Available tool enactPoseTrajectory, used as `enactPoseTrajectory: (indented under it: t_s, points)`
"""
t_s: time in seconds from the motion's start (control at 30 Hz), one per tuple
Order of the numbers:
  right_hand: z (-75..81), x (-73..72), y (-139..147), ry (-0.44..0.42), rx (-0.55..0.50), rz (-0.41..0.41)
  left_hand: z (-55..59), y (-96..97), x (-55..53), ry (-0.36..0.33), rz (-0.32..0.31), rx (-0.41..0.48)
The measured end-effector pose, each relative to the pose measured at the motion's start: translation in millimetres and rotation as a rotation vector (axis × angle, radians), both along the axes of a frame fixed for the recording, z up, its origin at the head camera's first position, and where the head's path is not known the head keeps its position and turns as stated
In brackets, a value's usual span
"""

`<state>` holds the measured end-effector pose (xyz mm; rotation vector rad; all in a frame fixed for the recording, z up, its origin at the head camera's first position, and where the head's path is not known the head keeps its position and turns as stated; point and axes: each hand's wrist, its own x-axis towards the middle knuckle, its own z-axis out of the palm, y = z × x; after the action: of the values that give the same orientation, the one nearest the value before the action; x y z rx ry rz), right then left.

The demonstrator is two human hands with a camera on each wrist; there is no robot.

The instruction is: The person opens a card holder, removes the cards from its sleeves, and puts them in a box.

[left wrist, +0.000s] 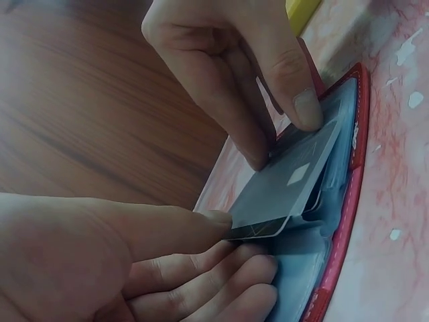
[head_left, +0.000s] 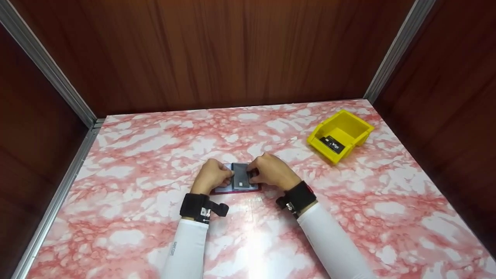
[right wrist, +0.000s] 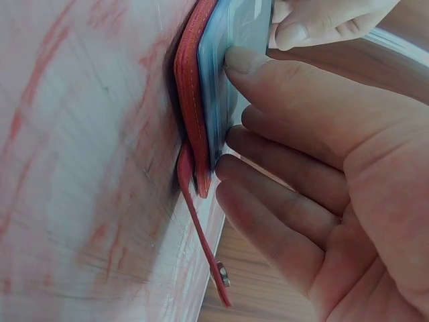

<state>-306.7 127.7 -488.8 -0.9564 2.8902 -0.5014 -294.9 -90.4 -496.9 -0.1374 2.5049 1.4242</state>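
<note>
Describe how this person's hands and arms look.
The left hand and right hand are gloveless. Above them come white sleeves, the left one with small dark lettering, and black wristbands, each bearing a metallic fitting and a black protruding piece.

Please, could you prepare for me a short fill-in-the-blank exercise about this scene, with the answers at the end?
The left hand holds a grey card between its fingers and ____.
The strap of the card holder is coloured ____.
A black card in the yellow bin shows the letters ____.
The hand nearer to the yellow bin is the person's ____ one.

Missing words: thumb; red; Vip; right.
</note>
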Motion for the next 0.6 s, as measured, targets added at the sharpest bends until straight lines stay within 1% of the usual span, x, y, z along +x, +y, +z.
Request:
enactPoseTrajectory:
  t_s: [0.17, 0.37, 0.47, 0.6]
  points:
    - [0.0, 0.0, -0.5, 0.004, 0.003, -0.004, -1.6, 1.1, 0.2, 0.002, 0.011, 0.048]
    - [0.9, -0.5, -0.1, 0.003, 0.006, -0.002, -1.7, 0.8, -0.7, -0.030, 0.023, 0.112]
    - [1.1, -0.3, 0.0, -0.004, 0.007, -0.003, -1.4, -0.7, -1.2, -0.040, 0.031, 0.125]
    - [0.6, 1.0, 0.6, 0.007, 0.015, -0.001, -1.6, -3.1, -1.7, -0.061, 0.048, 0.134]
